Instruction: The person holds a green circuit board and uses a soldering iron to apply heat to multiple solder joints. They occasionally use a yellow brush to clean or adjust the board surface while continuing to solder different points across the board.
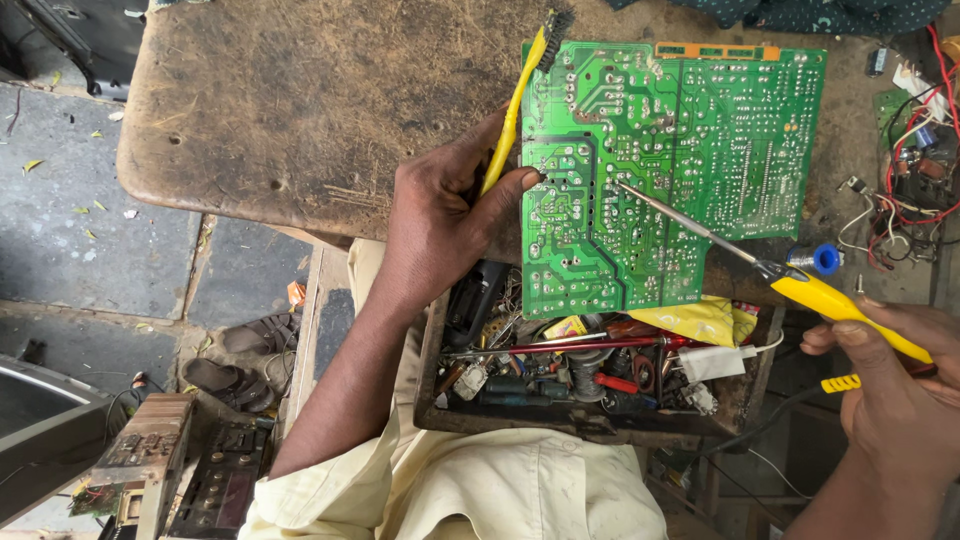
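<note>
Soldering iron (800, 285) tip on green circuit board (700, 130)

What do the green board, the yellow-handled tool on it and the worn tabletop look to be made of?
Green board: apparently rigid laminate, glossy green coating, shiny solder dots and pale traces. Tool in the right hand: smooth yellow handle, likely plastic; thin grey shaft, likely metal. Tabletop: probably wood, matte brown, scratched and grimy.
</note>
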